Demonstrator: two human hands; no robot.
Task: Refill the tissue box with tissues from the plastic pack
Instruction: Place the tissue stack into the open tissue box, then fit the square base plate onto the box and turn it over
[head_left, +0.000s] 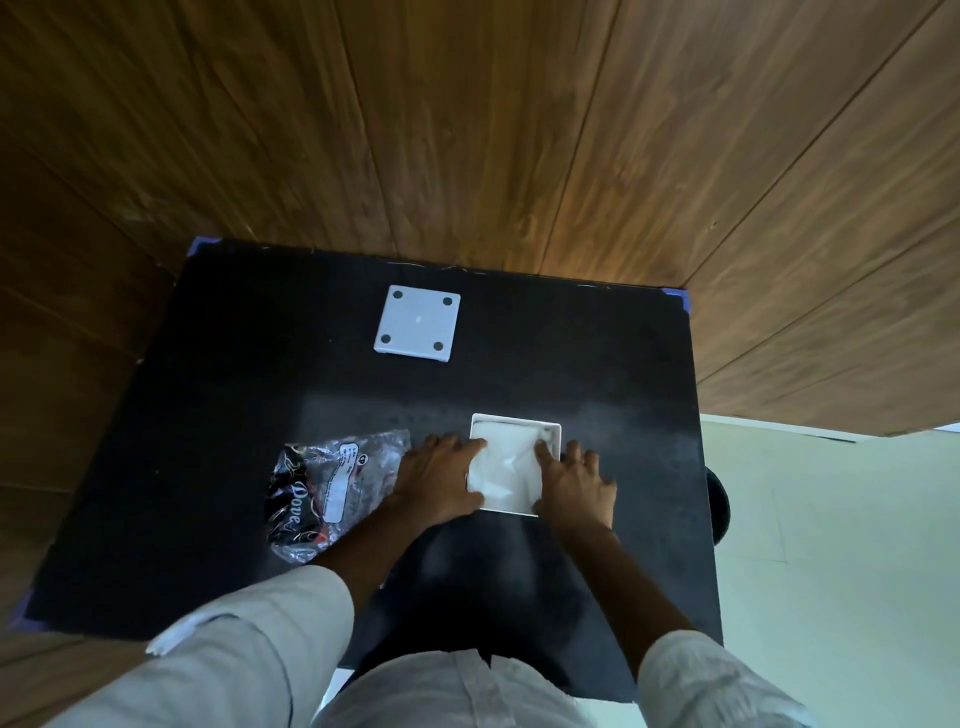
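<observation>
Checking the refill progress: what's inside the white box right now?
The white box holds white tissues, pressed down by fingers of the left hand and right hand. The hands cover both side edges, and the bottom is hidden under the tissues.

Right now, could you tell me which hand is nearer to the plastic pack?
Left. The left hand overlaps the plastic pack's edge; the right hand is across the tissue box.

1 box (551, 429), 1 lid (417, 326), 1 pack (332, 488).
</observation>
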